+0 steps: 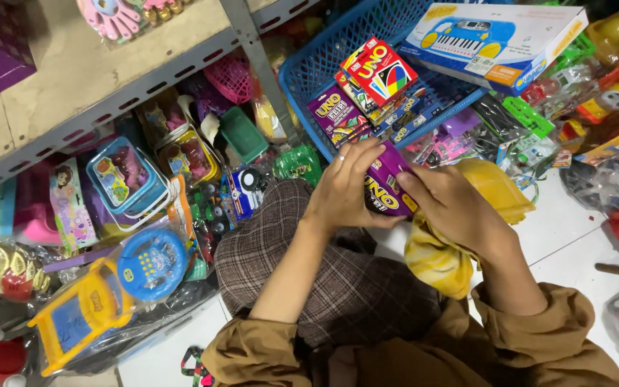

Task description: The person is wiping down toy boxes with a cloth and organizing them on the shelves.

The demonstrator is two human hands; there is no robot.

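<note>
a: where's the purple box?

b: just below the blue basket, over the person's checked knee. both hands are on it.

a: how's the hold?

b: the left hand is wrapped round its left end, fingers curled over the top edge, a ring on one finger. the right hand is clamped on the right end, fingers closed against the box face.

a: what's in the basket?

b: a red card box tilted on top, another purple card box at its lower left, and more packs beneath. a toy keyboard box lies across the basket's right rim.

a: and under the hands?

b: a yellow cloth, below the basket and touching the right wrist; part of it shows beyond the right hand too.

a: left of the basket?

b: a metal shelf, with packed toys crowded under it, a blue toy steering wheel among them.
</note>
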